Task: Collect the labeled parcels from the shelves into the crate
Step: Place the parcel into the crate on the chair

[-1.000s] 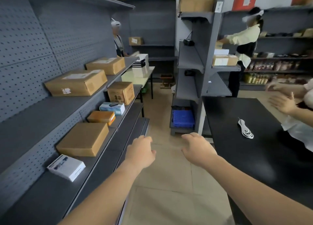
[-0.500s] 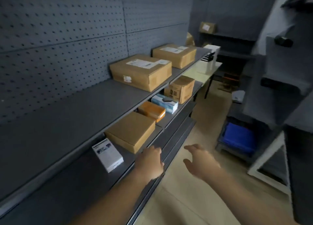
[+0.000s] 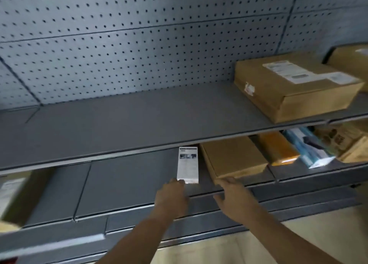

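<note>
Left grip (image 3: 172, 198) touches white box (image 3: 188, 165); right grip (image 3: 233, 196), spread, touches brown box (image 3: 233, 158)

No text is resolving legibly anywhere in the view; motion blur is smearing every printed surface. On the upper shelf (image 3: 139, 124), a large cardboard parcel (image 3: 288, 102) is carrying a white shipping label (image 3: 302, 73) on its top, its grey lines of print too blurred to read, and a small pale sticker (image 3: 250, 88) on its side face. Below, a white box (image 3: 188, 165) is showing a dark picture strip above fine, illegible print. A small brown carton (image 3: 342, 142) at far right is bearing dark markings, and a blurred parcel (image 3: 12, 192) at lower left is showing a pale label; neither is yielding words.
</note>
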